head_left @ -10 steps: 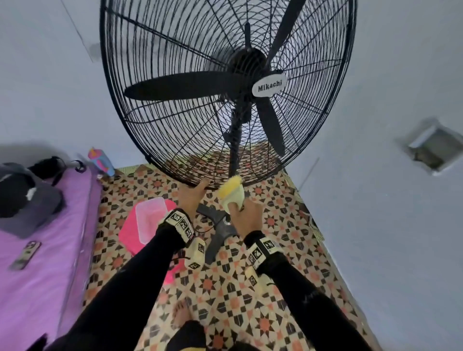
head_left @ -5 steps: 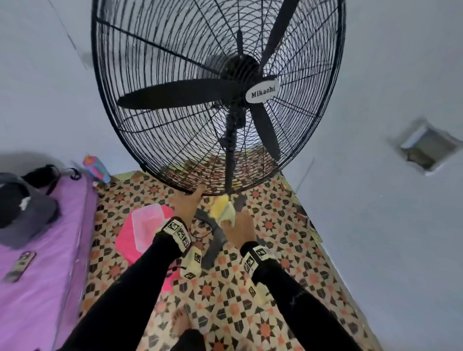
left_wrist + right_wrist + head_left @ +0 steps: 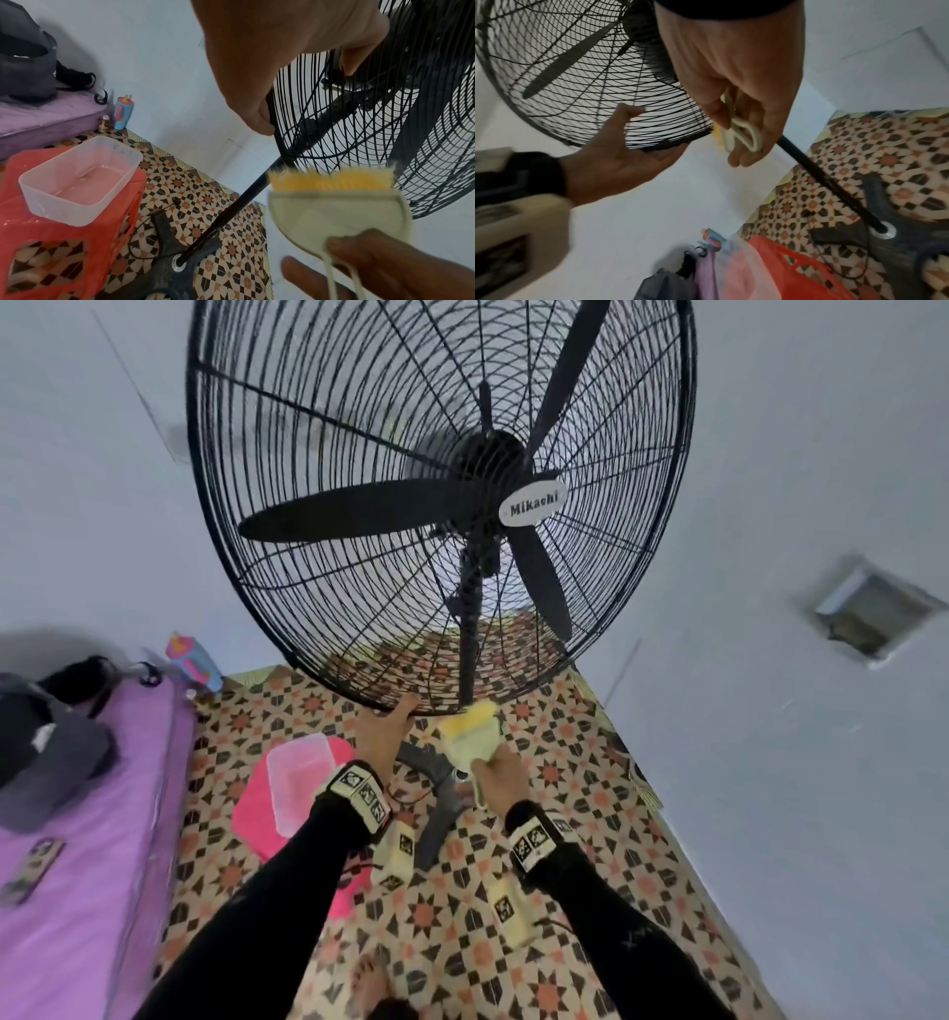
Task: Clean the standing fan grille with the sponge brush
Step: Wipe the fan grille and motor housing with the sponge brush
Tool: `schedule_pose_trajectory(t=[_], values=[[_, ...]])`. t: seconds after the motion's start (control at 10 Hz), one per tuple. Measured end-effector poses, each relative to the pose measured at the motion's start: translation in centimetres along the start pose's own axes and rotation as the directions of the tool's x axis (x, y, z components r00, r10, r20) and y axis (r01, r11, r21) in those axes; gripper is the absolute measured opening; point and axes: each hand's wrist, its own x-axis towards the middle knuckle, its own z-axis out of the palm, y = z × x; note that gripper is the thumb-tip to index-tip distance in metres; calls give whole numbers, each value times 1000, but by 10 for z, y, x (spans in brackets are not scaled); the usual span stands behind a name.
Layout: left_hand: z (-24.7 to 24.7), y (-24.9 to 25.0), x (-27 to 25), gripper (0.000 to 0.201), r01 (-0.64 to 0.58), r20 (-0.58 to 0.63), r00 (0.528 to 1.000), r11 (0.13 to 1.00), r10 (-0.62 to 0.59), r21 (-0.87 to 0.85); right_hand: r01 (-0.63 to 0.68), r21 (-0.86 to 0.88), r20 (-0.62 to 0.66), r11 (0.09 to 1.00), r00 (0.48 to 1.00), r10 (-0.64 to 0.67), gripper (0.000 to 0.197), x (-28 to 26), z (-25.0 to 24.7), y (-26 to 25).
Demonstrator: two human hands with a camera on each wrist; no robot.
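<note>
A pale blue-grey wall (image 3: 770, 454) backs a floor (image 3: 565, 839) of patterned star tiles in black, cream and orange.

The standing fan's black wire grille (image 3: 318, 454) fills the upper part of the head view, tilted toward the camera, with three black blades and a white hub badge reading "Mikachi" (image 3: 534, 504). Its pole (image 3: 470, 654) runs down to a dark base (image 3: 177, 270) on the floor.

The sponge brush (image 3: 472, 734) sits at the bottom rim of the grille, just right of the pole; its yellow bristle edge points up at the wires, its pale cream body below. Whether the bristles actually touch the wires is hard to tell through the blur. The right hand (image 3: 500, 775) has its grip closed around the brush's looped cream handle (image 3: 741, 134), fingers curled over it.

The left hand (image 3: 382, 729) holds the bottom rim of the grille just left of the brush, fingers wrapped over the outer ring and thumb hooked through the wires.

Left of the fan base, a clear plastic tub (image 3: 79, 176) holding a little water rests on a red plastic stool (image 3: 64, 243). Further left lies a purple mattress (image 3: 77, 865) carrying a dark bag (image 3: 41, 757) and a phone (image 3: 31, 870). A colourful bottle (image 3: 195, 662) stands by the wall.
</note>
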Motion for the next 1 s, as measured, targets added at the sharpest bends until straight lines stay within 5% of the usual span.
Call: schedule_pose_trajectory(t=[0.1, 0.2, 0.3, 0.4, 0.5, 0.6, 0.7, 0.8, 0.9, 1.0], values=[[2, 5, -8, 50, 37, 78, 996, 997, -32, -69, -132, 213, -178, 968, 969, 171, 42, -14, -39, -35], [7, 3, -9, 48, 59, 107, 993, 990, -45, -131, -135, 193, -50, 972, 988, 147, 46, -10, -55, -59], [12, -20, 10, 72, 15, 62, 998, 1000, -16, 19, -71, -70, 17, 995, 997, 72, 29, -23, -24, -68], [26, -26, 7, 107, -59, 41, 998, 988, 54, 142, 25, -70, 88, 997, 996, -19, 27, -50, -13, -58], [34, -8, -12, 136, -57, 63, 997, 996, 53, 64, -49, -87, -29, 995, 999, 46, 20, -32, -41, -52], [37, -1, -25, 135, -67, 17, 998, 997, 66, 48, -160, -25, -137, 987, 978, 155, 33, -10, -76, -48], [38, -1, -23, 113, -75, 36, 997, 992, 72, 100, -58, -197, -73, 979, 996, 44, 12, -20, -65, -75], [32, -1, -12, 141, -53, 80, 996, 992, 44, 114, -12, -276, 16, 961, 1000, 17, 31, -29, -27, -78], [27, -3, -9, 126, -76, 91, 994, 990, 66, 120, 33, -244, 46, 969, 999, -22, 22, -38, -32, -71], [30, -4, -20, 119, -134, 52, 990, 984, 128, 119, -106, -130, -137, 986, 987, 88, 42, -34, -63, -74]])
